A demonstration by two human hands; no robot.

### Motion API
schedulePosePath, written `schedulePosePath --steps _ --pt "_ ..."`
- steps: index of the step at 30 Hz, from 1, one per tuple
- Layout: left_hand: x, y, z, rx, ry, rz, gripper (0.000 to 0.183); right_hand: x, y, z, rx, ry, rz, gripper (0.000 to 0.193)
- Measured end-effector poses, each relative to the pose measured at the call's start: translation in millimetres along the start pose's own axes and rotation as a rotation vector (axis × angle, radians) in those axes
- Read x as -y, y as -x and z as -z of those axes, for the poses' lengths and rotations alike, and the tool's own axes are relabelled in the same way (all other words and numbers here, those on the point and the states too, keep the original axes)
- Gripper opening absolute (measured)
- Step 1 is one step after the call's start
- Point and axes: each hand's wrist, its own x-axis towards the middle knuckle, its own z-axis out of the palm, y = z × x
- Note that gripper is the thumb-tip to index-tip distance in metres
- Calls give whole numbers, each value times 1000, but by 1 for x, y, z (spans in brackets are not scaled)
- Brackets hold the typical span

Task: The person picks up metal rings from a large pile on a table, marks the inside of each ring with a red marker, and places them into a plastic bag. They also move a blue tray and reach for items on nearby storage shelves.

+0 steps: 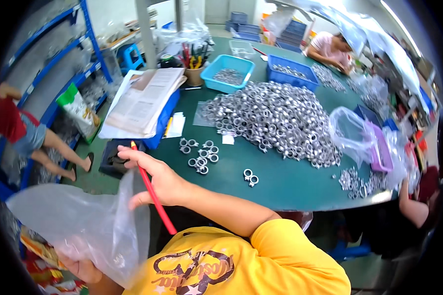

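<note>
Clear plastic bag (69, 206) lies just left of the right hand (168, 184), which holds a red pen (156, 197), its long axis slanting down to the right; thumb and forefinger are spread. The left hand (81, 268) is at the bag's lower end; its grip I cannot tell.

Dark lettering crosses the yellow shirt (300, 255), while print on the papers (142, 105) seems too small to read.
</note>
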Motion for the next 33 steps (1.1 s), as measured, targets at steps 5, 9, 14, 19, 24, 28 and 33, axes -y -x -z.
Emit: schedulePosePath --steps 5,9,14,19,24,28,33 --pt "-33 -46 -85 304 242 -308 24 49 39 63 18 354 127 71" --pt "-55 -84 -142 745 596 -185 15 60 80 108 -461 469 342 20" --pt "-20 -89 -243 922 859 506 5 101 131 165 -1151 864 605 18" --pt "40 -60 -257 937 632 1306 10 70 131 184 -944 1235 265 20" --pt "5 -54 -276 1285 857 1355 16 60 102 173 -784 1203 171 20" --pt "22 -83 -323 867 1151 1530 10 67 67 162 -631 1216 246 20" --pt "51 -126 -349 737 1371 1437 18 71 36 166 -628 1249 260 18"
